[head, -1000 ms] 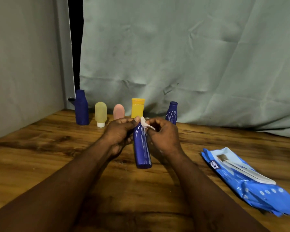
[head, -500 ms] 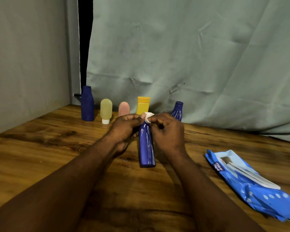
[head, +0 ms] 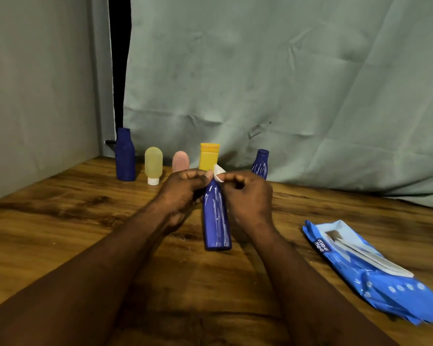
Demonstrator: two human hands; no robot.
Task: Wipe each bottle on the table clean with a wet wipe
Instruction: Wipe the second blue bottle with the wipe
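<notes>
A tall blue bottle (head: 216, 221) with white streaks stands upright on the wooden table (head: 60, 233) in the middle. My left hand (head: 183, 191) grips its upper part from the left. My right hand (head: 250, 196) pinches a small white wet wipe (head: 218, 173) against the bottle's top, which the fingers hide. Behind, in a row, stand a dark blue bottle (head: 125, 156), a yellowish tube (head: 153, 164), a pink tube (head: 180, 161), a yellow bottle (head: 208, 157) and a small streaked blue bottle (head: 260, 164).
A blue pack of wet wipes (head: 375, 273) lies flat on the table at the right, its flap lifted. A grey-green cloth hangs behind the row of bottles, and a plain wall closes off the left side.
The wipe has shifted from the right of the bottle's neck up onto its top. Both hands stay around the bottle, which still stands in place. The view has moved slightly.
</notes>
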